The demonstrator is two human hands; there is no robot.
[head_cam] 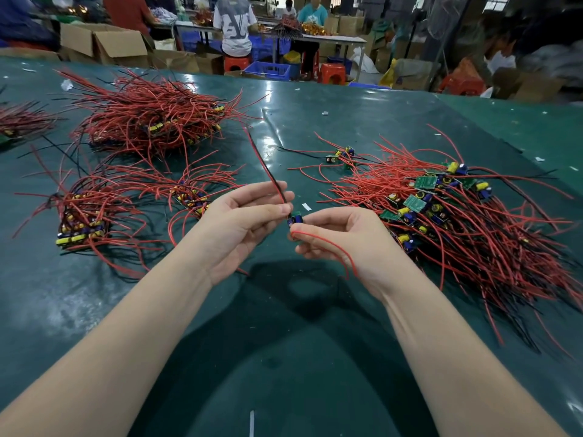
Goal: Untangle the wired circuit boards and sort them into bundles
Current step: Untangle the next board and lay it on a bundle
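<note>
both hands are raised over the green table point(315, 326), near its middle, and between them is one small circuit board point(295, 218) with blue parts. the left hand point(243, 222) pinches the board's upper wires point(268, 171) between thumb and fingertips — one red and one black, which rise away from the board toward the far side of the table. the right hand point(344, 238) holds the lower end of the board with curled fingers, and a red wire point(334, 250) loops from there across its palm; how exactly its fingertips grip the board is hard to see.

to the right of the board lies a big loose pile point(448, 216) of green boards with red and black wires, tangled. to the left of the board lie two smaller bundles point(85, 216) point(192, 197), and beyond them a larger heap point(154, 121) — boards stacked together, wires fanning out.
</note>
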